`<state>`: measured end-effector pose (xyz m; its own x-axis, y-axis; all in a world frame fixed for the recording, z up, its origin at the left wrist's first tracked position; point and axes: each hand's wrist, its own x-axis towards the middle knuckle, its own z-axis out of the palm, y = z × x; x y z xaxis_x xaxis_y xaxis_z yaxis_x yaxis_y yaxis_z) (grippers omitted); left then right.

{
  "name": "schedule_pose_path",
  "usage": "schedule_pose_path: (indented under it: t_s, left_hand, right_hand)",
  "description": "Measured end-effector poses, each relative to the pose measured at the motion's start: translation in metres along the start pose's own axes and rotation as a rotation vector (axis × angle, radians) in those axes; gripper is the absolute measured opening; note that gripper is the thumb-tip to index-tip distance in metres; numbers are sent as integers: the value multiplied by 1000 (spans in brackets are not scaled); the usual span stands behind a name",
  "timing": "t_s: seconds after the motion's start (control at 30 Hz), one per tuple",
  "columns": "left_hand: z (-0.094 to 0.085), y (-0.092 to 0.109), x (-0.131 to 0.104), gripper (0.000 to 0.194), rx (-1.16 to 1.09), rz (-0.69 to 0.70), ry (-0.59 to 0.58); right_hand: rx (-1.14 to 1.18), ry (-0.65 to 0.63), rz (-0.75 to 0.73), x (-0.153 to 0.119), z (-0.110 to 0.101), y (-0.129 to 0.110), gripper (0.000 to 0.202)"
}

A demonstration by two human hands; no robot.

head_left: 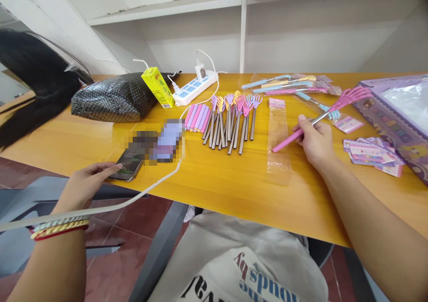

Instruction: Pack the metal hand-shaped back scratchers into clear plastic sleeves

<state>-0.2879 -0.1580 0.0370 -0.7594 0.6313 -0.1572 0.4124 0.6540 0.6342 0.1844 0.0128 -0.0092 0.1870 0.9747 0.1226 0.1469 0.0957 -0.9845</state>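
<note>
My right hand (pixel 314 141) grips a pink back scratcher (pixel 347 98) by its pink handle and metal shaft; the claw end points to the right rear. A clear plastic sleeve (pixel 278 135) lies flat on the yellow table (pixel 234 181) just left of that hand. My left hand (pixel 85 184), with braided bracelets on the wrist, reaches to a phone (pixel 129 165) at the table's front edge, one finger touching it. A row of several small scratchers (pixel 230 119) with coloured claws lies in the middle of the table.
Several bagged scratchers (pixel 287 86) lie at the back right, printed cards (pixel 374 155) and a purple box (pixel 397 115) at the right. A power strip (pixel 195 87), a yellow carton (pixel 158 87) and a black bag (pixel 113 98) sit at the back left. A white cable (pixel 147 188) crosses the front edge.
</note>
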Motion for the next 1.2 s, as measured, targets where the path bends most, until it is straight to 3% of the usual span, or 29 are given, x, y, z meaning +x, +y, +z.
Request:
schedule_pose_path:
  t_s: [0.4,0.63,0.9,1.2]
  left_hand:
    - [1,-13,12,42,-16,46,28]
    - [7,-22,26,34,-233,26,76]
    - [11,-15,23,38,-125,-34,128]
    - [10,-36,41,39,-156,-15,141]
  right_hand:
    - [-6,1,-26,3,0,6,38]
    - [-5,-7,-13,1,0,4,37]
    - [-2,0,-2,1,0,4,37]
    - [-21,6,-1,4,-1,9,37]
